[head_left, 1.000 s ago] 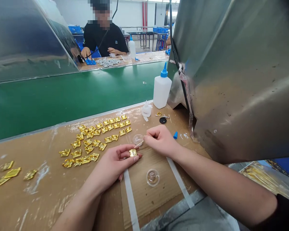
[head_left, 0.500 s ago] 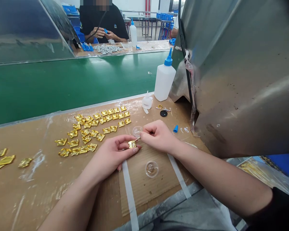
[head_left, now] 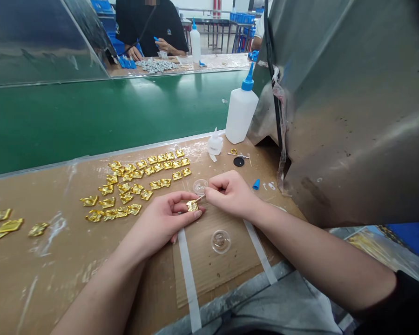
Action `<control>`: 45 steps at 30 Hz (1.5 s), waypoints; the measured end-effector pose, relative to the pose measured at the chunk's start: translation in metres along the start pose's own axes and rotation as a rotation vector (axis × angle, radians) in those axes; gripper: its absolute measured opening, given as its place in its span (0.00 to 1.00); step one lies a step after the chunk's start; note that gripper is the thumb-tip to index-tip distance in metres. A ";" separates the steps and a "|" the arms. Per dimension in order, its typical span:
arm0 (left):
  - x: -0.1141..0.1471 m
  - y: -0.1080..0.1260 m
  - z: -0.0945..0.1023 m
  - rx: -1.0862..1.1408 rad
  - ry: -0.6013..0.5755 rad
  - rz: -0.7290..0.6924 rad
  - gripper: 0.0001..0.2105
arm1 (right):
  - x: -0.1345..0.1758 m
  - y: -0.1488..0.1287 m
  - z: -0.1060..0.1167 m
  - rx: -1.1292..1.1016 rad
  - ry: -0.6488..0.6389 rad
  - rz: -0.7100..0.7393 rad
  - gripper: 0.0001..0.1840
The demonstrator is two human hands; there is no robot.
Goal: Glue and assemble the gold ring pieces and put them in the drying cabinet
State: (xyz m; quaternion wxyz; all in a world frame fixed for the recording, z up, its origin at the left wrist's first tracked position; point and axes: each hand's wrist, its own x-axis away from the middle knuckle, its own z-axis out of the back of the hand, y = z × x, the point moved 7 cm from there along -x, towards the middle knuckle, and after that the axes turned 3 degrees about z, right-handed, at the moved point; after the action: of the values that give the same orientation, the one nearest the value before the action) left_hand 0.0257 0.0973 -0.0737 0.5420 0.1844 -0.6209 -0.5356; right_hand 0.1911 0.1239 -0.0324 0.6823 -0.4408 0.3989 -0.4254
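Between the thumb and fingers of my left hand (head_left: 171,213) is a small gold-coloured metal piece (head_left: 192,205), held above the taped-down cardboard (head_left: 202,274). My right hand (head_left: 230,195) pinches a thin stick (head_left: 200,198), whose near end meets the gold piece; its tip is too small to make out. Just behind my fingers stands a clear plastic cup (head_left: 200,186), partly covered by my right hand. A second clear cup (head_left: 221,242), with something brownish in it, sits on the cardboard below my hands. Rows of similar gold pieces (head_left: 126,186) lie to the left.
A white bottle with a blue nozzle (head_left: 242,114) and a smaller white bottle (head_left: 215,144) stand at the back. Near them lie a black disc (head_left: 239,162) and a blue cap (head_left: 256,184). A metal panel (head_left: 352,116) rises at right. Across the green belt (head_left: 108,116) sits a co-worker (head_left: 150,30).
The stick's end has come over the face of the gold piece, which is tilted slightly differently. My view has shifted a little. Across the belt, the co-worker's hands have moved apart.
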 end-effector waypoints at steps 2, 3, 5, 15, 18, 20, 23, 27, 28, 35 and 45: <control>0.000 0.001 0.000 0.001 0.001 0.002 0.28 | 0.000 0.001 0.000 0.009 -0.007 -0.008 0.17; 0.001 0.002 0.000 0.002 0.003 0.005 0.28 | 0.000 0.001 -0.001 0.010 -0.013 -0.009 0.17; 0.001 0.003 0.000 0.006 0.006 0.004 0.28 | 0.001 0.000 -0.002 0.007 -0.021 -0.003 0.17; 0.002 0.004 -0.001 0.017 0.005 -0.017 0.27 | 0.001 -0.002 -0.003 -0.013 -0.038 0.013 0.17; 0.002 0.004 0.000 0.010 0.008 -0.019 0.26 | 0.001 -0.002 -0.003 -0.011 -0.033 0.021 0.17; 0.002 0.004 0.000 0.000 0.011 -0.020 0.26 | 0.001 -0.003 -0.004 -0.003 -0.044 0.027 0.17; 0.002 0.004 0.000 -0.013 0.020 -0.018 0.27 | 0.000 -0.004 0.004 0.035 0.019 0.062 0.19; 0.002 0.006 -0.001 -0.012 0.022 -0.004 0.30 | -0.002 -0.003 0.021 0.168 0.186 0.119 0.21; 0.002 0.006 -0.002 -0.011 0.019 -0.002 0.30 | -0.003 0.000 0.023 0.208 0.193 0.109 0.21; 0.002 0.005 -0.002 -0.018 0.028 0.017 0.31 | -0.009 0.020 0.015 0.381 0.085 0.003 0.19; 0.002 0.003 -0.002 -0.010 0.023 0.014 0.30 | -0.004 0.006 0.020 0.056 0.152 0.032 0.21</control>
State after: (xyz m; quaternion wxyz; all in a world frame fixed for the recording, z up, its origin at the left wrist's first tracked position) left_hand 0.0276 0.0958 -0.0705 0.5540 0.1834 -0.6131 -0.5325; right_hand 0.2096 0.1347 -0.0314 0.6689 -0.3815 0.4447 -0.4576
